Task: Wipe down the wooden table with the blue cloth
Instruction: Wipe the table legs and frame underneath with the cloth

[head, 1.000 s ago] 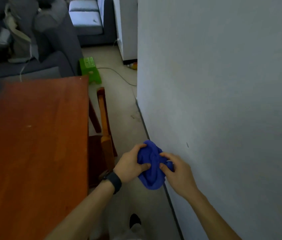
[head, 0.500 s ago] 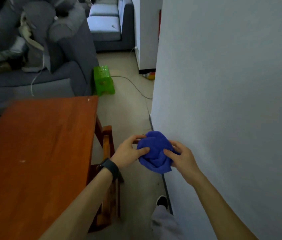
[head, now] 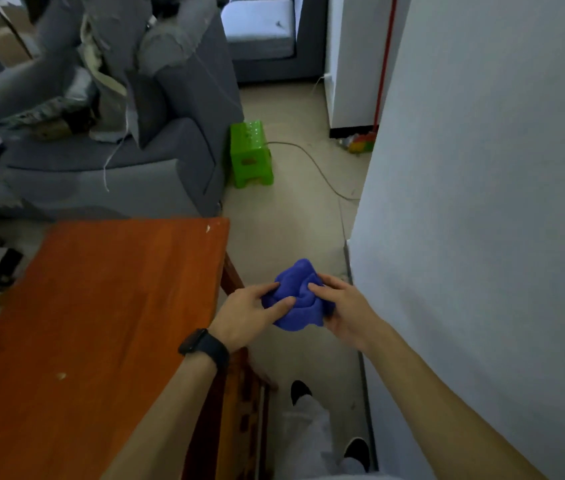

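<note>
A bunched-up blue cloth (head: 296,296) hangs in the air above the floor, just right of the wooden table (head: 101,323). My left hand (head: 248,315), with a black watch on the wrist, grips the cloth's left side. My right hand (head: 345,311) grips its right side. Both hands are off the table, past its right edge. The reddish-brown tabletop fills the lower left and shows a few small pale specks.
A white wall (head: 482,237) stands close on the right. A wooden chair (head: 243,403) is tucked under the table's right side. Beyond the table are a grey sofa (head: 118,150) piled with things, a green stool (head: 251,157) and a cable on the floor.
The view has tilted up and moved forward along the table, revealing more sofa and floor. Both hands kept hold of the cloth, kneading it into a tighter bunch.
</note>
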Demonstrator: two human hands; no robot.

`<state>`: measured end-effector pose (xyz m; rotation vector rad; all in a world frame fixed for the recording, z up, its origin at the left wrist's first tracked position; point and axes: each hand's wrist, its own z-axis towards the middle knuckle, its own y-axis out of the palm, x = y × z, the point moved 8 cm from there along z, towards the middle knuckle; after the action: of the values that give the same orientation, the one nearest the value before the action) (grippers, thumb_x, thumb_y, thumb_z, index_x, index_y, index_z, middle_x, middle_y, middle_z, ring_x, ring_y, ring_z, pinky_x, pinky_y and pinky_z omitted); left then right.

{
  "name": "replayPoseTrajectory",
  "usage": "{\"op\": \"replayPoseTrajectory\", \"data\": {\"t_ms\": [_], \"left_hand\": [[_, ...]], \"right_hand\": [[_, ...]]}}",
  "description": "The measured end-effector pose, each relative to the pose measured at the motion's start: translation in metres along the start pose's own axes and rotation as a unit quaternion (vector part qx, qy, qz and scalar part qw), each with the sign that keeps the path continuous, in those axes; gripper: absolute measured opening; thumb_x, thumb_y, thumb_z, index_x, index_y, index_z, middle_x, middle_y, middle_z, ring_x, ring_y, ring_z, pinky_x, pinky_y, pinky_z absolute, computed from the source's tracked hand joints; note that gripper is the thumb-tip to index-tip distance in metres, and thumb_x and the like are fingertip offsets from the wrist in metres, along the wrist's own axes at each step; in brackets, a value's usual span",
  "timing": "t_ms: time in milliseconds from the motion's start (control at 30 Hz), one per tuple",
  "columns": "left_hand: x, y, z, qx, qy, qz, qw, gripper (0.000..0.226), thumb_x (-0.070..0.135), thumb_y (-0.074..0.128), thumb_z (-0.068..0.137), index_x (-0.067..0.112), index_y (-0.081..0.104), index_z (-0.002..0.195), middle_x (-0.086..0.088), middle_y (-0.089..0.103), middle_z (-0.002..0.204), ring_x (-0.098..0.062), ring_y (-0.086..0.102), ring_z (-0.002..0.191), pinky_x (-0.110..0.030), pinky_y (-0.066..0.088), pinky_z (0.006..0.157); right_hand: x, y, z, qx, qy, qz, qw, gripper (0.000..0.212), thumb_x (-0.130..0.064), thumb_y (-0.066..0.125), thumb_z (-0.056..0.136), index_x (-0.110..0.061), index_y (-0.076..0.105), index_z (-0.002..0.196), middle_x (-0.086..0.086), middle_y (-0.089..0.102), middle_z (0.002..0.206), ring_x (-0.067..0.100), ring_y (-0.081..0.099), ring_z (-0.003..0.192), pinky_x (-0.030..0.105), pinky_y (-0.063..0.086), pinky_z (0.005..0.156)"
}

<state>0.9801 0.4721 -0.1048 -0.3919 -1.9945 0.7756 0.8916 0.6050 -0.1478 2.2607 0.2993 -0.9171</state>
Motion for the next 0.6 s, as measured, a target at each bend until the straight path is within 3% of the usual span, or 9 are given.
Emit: {"op": "replayPoseTrajectory", "data": {"t_ms": [100,200,300,367,467,533,600], "left_hand": [[-0.015,-0.01,0.05,-0.043,-0.02,-0.045,0.998,0.062,0.059,0.065,0.083,0.028,0.053,0.136,0.012,0.063,0.123,-0.003,0.061,0.101,-0.024,0.054,0.087],[-0.03,-0.029,0.092,-0.014,-0.017,-0.027,0.999,0.04,0.042,0.067,0.087,0.026,0.061,0.123,0.008,0.067,0.112,-0.006,0.063,0.095,-0.031,0.055,0.087],[-0.039,-0.045,0.12,-0.008,-0.031,-0.046,0.998,0.032,0.034,0.066,0.088,0.026,0.063,0.118,0.007,0.068,0.107,-0.008,0.065,0.092,-0.031,0.056,0.085],[-0.047,-0.051,0.135,-0.023,-0.04,-0.047,0.998,0.03,0.034,0.064,0.09,0.026,0.063,0.119,0.006,0.068,0.106,-0.008,0.065,0.09,-0.027,0.056,0.082],[-0.059,-0.062,0.158,-0.033,-0.042,-0.045,0.998,0.029,0.032,0.065,0.089,0.029,0.065,0.117,0.008,0.069,0.105,-0.004,0.063,0.085,-0.022,0.053,0.077],[-0.062,-0.068,0.175,-0.03,-0.032,-0.054,0.998,0.03,0.031,0.067,0.087,0.03,0.066,0.117,0.01,0.07,0.104,-0.001,0.061,0.082,-0.016,0.048,0.071],[-0.065,-0.074,0.194,-0.021,-0.03,-0.072,0.997,0.03,0.032,0.068,0.085,0.031,0.068,0.115,0.011,0.07,0.103,0.0,0.062,0.082,-0.017,0.048,0.071]], "right_hand": [[-0.02,0.011,0.038,-0.015,0.012,-0.041,0.999,0.034,-0.007,0.063,0.09,-0.006,0.059,0.124,0.017,0.068,0.118,0.031,0.066,0.106,0.042,0.058,0.085],[-0.031,0.024,0.073,-0.016,0.037,-0.091,0.995,0.037,-0.006,0.066,0.088,-0.007,0.058,0.124,0.014,0.069,0.116,0.03,0.068,0.104,0.042,0.058,0.081],[-0.048,0.036,0.107,-0.042,0.046,-0.189,0.98,0.043,-0.01,0.07,0.087,-0.011,0.057,0.128,0.012,0.068,0.119,0.029,0.068,0.105,0.045,0.058,0.084],[-0.062,0.039,0.133,-0.054,0.016,-0.332,0.942,0.058,-0.022,0.075,0.084,-0.024,0.051,0.137,0.004,0.062,0.127,0.022,0.066,0.108,0.043,0.058,0.086],[-0.076,0.049,0.164,-0.108,-0.046,-0.51,0.852,0.087,-0.043,0.08,0.076,-0.053,0.027,0.144,-0.018,0.033,0.147,0.01,0.056,0.119,0.031,0.055,0.091],[-0.073,0.055,0.181,-0.163,-0.048,-0.552,0.816,0.093,-0.051,0.079,0.074,-0.054,0.02,0.146,-0.022,0.018,0.154,0.005,0.044,0.13,0.031,0.049,0.101],[-0.072,0.059,0.2,-0.186,-0.023,-0.555,0.81,0.09,-0.053,0.08,0.071,-0.05,0.029,0.145,-0.016,0.033,0.149,0.004,0.048,0.126,0.033,0.049,0.101]]}}
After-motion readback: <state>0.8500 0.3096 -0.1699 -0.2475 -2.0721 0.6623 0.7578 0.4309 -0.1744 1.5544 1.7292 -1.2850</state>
